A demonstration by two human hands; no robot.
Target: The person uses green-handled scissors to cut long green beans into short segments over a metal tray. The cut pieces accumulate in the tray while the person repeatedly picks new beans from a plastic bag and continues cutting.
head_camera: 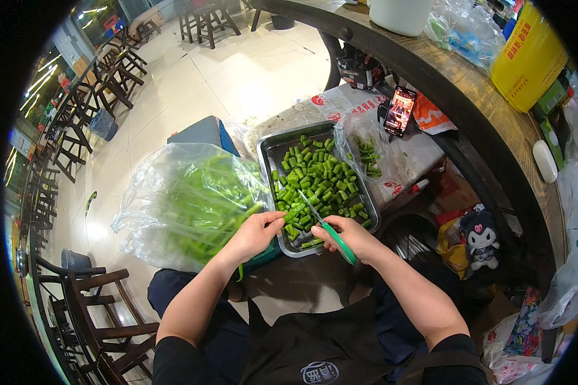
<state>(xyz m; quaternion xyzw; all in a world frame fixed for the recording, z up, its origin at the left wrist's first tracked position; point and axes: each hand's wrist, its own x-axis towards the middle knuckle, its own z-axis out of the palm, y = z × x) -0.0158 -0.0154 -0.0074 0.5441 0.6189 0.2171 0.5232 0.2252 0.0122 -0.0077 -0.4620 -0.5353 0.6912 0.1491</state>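
Observation:
A metal tray (373,211) in front of me holds many short cut pieces of green vegetable (318,178). Over its near left part, my left hand (256,232) pinches a green pepper or similar green piece (296,211) between thumb and fingertips. Green-handled scissors (338,240) are in my right hand (349,237), above the tray's near side, their blades pointing up and left beside that piece. Left of the tray lies a large clear plastic bag (192,202) full of long green stalks, partly blurred by the plastic. A smaller clear bag (366,149) with thin green scraps rests against the tray's right rim.
A smartphone (400,111) stands propped behind the small bag. The curved wooden counter (505,110) arches along the right, bearing a white container (400,17) and a yellow bag (530,57). A plush toy (481,238) hangs or sits below it. Wooden stools (111,308) stand at left.

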